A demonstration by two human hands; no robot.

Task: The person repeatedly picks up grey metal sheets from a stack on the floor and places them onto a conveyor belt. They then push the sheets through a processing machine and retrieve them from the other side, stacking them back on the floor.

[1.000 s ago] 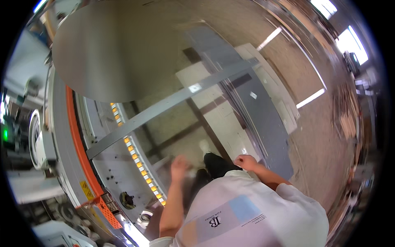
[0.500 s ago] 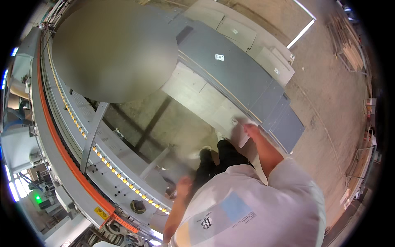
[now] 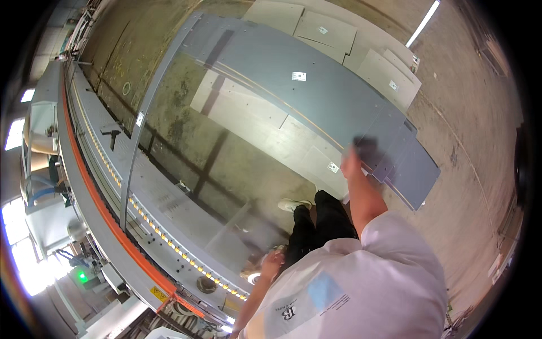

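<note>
My right hand (image 3: 351, 164) reaches over the near edge of a stack of dark grey panels (image 3: 322, 90). Its fingers are smeared by motion. Just past them lies a dark blurred patch (image 3: 370, 149); I cannot tell whether it is a held thing or a shadow. A pale panel (image 3: 254, 110) with a small white label lies low beside the stack. My left hand (image 3: 272, 261) hangs by my left leg, next to the machine's near side, its fingers partly hidden. Close to it is a round white-rimmed thing (image 3: 254, 278) of unclear kind.
Along the left runs a long machine (image 3: 169, 209) with an orange strip (image 3: 107, 226) and a row of yellow-and-white rollers. A long narrow grey bar (image 3: 137, 133) rises across it. Paler panels (image 3: 324, 34) lie beyond the dark stack. A black T-shaped thing (image 3: 113, 138) rests on the machine.
My right hand has moved up and forward onto the dark panels' edge, away from the small pale piece beside it. My view has shifted, and the large blurred shape at upper left is gone.
</note>
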